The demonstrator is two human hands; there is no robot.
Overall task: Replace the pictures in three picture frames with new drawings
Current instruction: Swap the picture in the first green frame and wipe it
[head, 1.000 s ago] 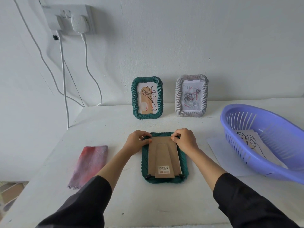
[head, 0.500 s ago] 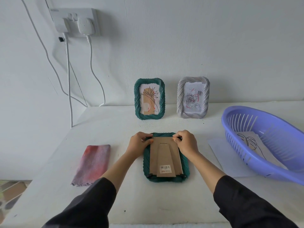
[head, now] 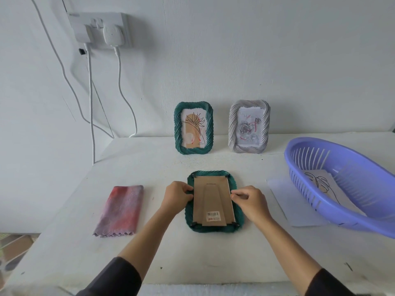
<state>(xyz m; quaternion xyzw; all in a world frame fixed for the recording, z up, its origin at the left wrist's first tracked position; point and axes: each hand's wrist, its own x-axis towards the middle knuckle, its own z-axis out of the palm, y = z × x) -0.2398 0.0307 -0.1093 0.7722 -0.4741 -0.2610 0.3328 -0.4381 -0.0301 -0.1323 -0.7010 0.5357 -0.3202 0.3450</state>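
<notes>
Dark green rope-pattern picture frame (head: 214, 228) lies face down on the white desk (head: 192, 257), centre of the picture, with its brown cardboard backing (head: 211, 195) and barcode sticker uppermost. Left hand (head: 177, 196) grips the frame's left long side, fingers curled. Right hand (head: 251, 202) pinches the right long side at the backing's edge.

Above centre, a second green frame (head: 177, 129) and a grey frame (head: 249, 127) stand upright against the wall. At right, a purple slotted plastic basket (head: 350, 218) holds a line drawing (head: 318, 182). At left lies a folded pink-grey cloth (head: 120, 210).
</notes>
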